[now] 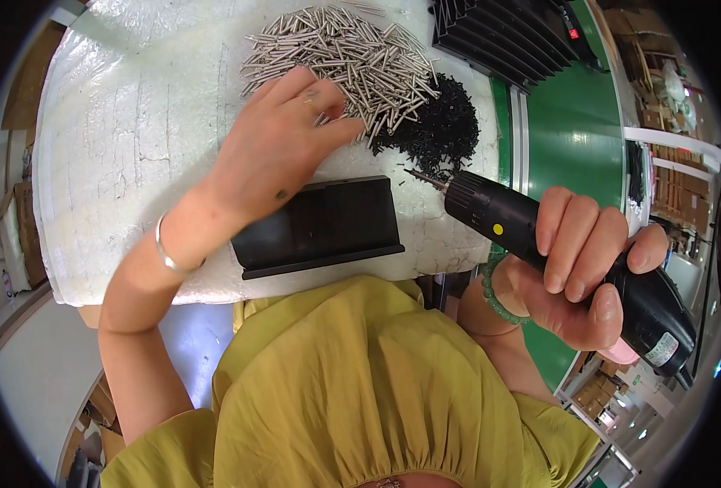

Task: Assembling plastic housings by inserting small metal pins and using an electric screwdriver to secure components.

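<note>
My left hand (291, 126) reaches over the near edge of a heap of slim silver metal pins (348, 49). Its fingers are curled, and a metal pin (321, 119) glints among them; the fingertips are partly hidden. On the right, my right hand (584, 264) wraps round a black electric screwdriver (491, 211) with a yellow dot. The screwdriver's thin bit points left, just in front of a pile of small black screws (446, 122). Between my hands and body lies a black rectangular part (320, 228) with a raised lip along its near edge, partly covered by my left wrist.
White padded sheeting (133, 122) covers the work surface. Black ribbed parts (503, 37) are stacked at the back right, on a green surface (576, 130). Cardboard boxes (678, 195) stand beyond on the right.
</note>
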